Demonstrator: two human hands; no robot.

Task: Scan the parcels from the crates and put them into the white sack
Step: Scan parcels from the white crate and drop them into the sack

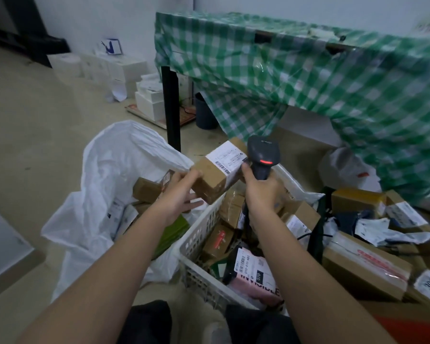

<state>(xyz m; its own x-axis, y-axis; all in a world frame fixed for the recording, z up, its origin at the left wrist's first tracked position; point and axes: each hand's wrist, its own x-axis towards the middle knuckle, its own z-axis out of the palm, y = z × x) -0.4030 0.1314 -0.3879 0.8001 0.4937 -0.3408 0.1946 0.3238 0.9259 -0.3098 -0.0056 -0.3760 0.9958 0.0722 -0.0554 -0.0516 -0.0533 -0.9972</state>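
My left hand point(183, 188) holds a brown cardboard parcel point(217, 170) with a white shipping label on top, raised above the crate's left rim. My right hand point(260, 188) grips the handle of a black barcode scanner point(263, 156); its red light glows and its head sits right beside the parcel's label. The white sack point(104, 175) stands open on the floor at the left, with several parcels inside. A white plastic crate point(199, 242) below my hands holds several brown boxes and a pink bagged parcel point(256, 279).
More cardboard parcels and mailers point(365, 264) are piled at the right. A table with a green checked cloth point(308, 70) stands behind, its black leg point(171, 108) near the sack. White boxes point(124, 70) are stacked by the far wall. Bare floor lies to the left.
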